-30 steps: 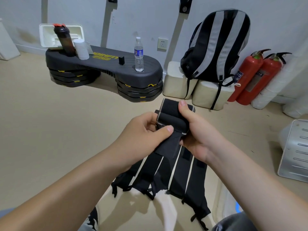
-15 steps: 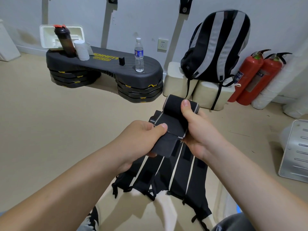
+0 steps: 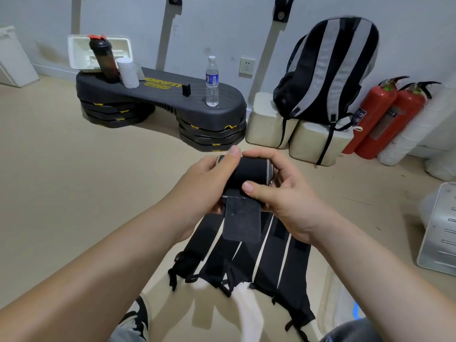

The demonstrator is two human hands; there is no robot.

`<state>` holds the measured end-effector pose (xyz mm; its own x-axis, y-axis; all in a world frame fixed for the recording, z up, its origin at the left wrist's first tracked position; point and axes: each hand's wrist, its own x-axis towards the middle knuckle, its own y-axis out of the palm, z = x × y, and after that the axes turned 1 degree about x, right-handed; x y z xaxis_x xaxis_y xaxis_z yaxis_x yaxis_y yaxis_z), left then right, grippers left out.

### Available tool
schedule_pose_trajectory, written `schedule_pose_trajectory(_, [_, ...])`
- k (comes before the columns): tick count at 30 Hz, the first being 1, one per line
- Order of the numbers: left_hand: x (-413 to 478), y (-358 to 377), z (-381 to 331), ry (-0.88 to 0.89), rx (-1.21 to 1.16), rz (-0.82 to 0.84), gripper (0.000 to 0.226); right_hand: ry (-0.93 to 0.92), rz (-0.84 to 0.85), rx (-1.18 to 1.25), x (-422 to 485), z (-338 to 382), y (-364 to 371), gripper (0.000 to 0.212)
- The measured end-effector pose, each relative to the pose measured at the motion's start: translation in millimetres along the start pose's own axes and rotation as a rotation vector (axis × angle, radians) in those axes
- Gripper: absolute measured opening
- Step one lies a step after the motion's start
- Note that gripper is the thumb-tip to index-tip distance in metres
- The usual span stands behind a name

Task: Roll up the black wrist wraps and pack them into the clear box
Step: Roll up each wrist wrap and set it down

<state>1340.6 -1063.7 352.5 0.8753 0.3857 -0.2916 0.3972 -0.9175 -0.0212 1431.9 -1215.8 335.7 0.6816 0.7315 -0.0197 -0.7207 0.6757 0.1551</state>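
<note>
both hands, left [image 3: 207, 183] and right [image 3: 283, 193], grip closed around a rolled wrist wrap [image 3: 249, 172], its flap dangling.

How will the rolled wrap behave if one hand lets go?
The rolled wrap would probably loosen: its flap hangs unfastened below. The fabric looks floppy, like the flat wraps draped beneath. As a cylinder, it may roll if set down sideways.

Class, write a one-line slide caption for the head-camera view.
Both hands, left and right, grip a nearly rolled black wrist wrap above unrolled wraps.
</note>
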Motion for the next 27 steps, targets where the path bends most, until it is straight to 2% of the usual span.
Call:
schedule_pose_trajectory(3, [-1.7, -0.5, 1.1, 0.052, -0.058, 0.017, 0.035, 0.034, 0.014, 0.042, 0.6, -0.3, -1.3, 0.054])
schedule_pose_trajectory(6, [-3.3, 0.2, -0.2, 0.121, -0.114, -0.009, 0.024, 0.112, -0.004, 0.186, 1.4, 3.3, -3.4, 0.066])
schedule_pose_trajectory(9, [-1.6, -0.3, 0.7, 0.217, -0.102, -0.038, 0.021, 0.205, 0.039, 0.225, 1.0, 10.1, -1.6, 0.051])
schedule_pose_trajectory(10, [-1.5, -1.0, 1.1, 0.247, -0.083, -0.05, 0.022, 0.245, 0.04, 0.221, 1.1, 11.0, -0.6, 0.045])
schedule_pose_trajectory(12, [-2.1, -2.2, 1.8, 0.302, -0.046, -0.061, 0.026, 0.294, 0.009, 0.17, 1.6, 9.8, 0.8, 0.051])
schedule_pose_trajectory(15, [-2.9, -2.8, 3.7, 0.389, 0.069, -0.036, 0.033, 0.258, -0.003, 0.088, 1.9, 7.2, 3.1, 0.059])
schedule_pose_trajectory(18, [-2.2, -3.7, 5.0, 0.459, 0.209, -0.03, 0.039, 0.223, -0.042, 0.087, 1.8, 7.6, 3.1, 0.056])
schedule_pose_trajectory(21, [-3.8, -2.3, 5.7, 0.4, 0.167, -0.049, 0.045, 0.201, -0.062, 0.119, 0.7, 8.1, 2.9, 0.05])
schedule_pose_trajectory(24, [-3.1, 2.6, 10.0, 0.21, -0.008, -0.055, 0.051, 0.182, -0.095, 0.17, 0.7, 8.1, 2.4, 0.046])
schedule_pose_trajectory(27, [-3.0, 5.0, 12.9, 0.028, -0.02, 0.062, 0.036, 0.143, -0.108, 0.223, 1.8, 9.0, 1.4, 0.039])
